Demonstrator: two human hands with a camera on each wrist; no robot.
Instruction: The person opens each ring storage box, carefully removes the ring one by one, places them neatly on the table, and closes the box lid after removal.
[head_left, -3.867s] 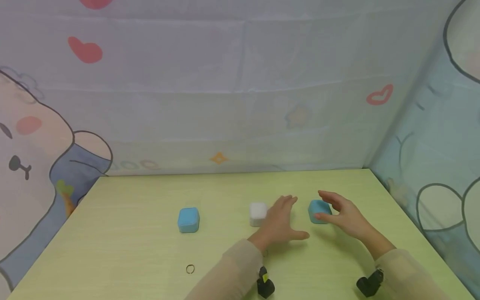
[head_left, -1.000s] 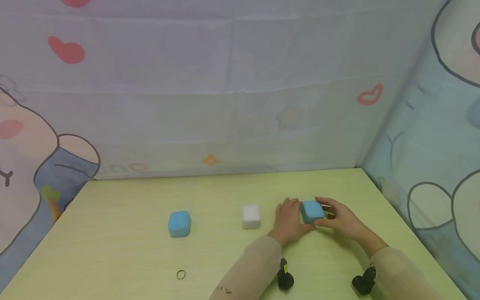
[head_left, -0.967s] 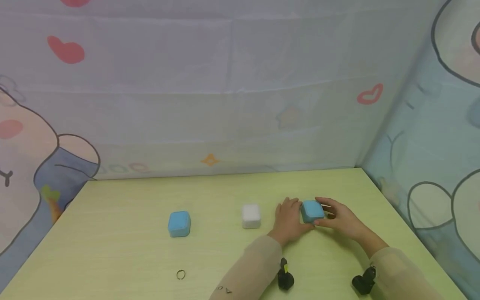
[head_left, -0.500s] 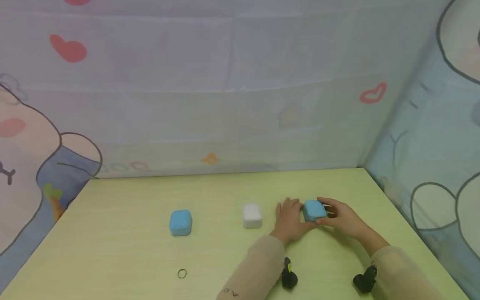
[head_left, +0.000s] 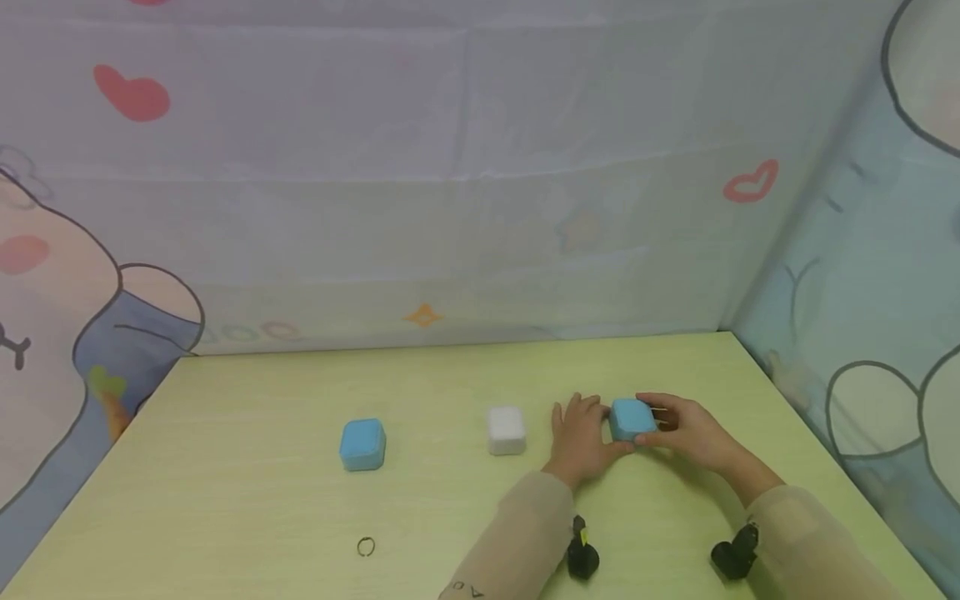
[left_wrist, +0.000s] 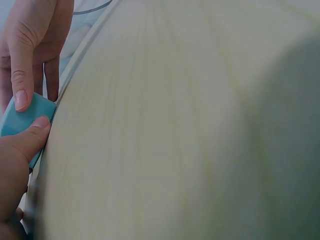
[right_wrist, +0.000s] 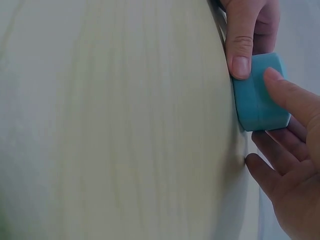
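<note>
A small light-blue box (head_left: 632, 419) with rounded corners is at the right of the table, between both hands. My left hand (head_left: 583, 437) holds its left side, thumb across the near face. From the right, my right hand (head_left: 693, 433) pinches it between thumb and fingers. In the right wrist view the blue box (right_wrist: 260, 95) has both thumbs on its near face, and several right fingers lie below it. The left wrist view shows the blue box (left_wrist: 30, 115) at the left edge, partly covered by the thumbs.
A white box (head_left: 507, 431) stands left of my left hand, and a second blue box (head_left: 363, 444) further left. Nearer the front lies a thin metal ring (head_left: 366, 547) on the pale table (head_left: 225, 500). Printed cloth (head_left: 337, 233) hangs behind and at both sides.
Since the earliest frame, my left hand has moved right from beside the white box to the right-hand blue box, and both hands have taken hold of it. Over the last second they barely move.
</note>
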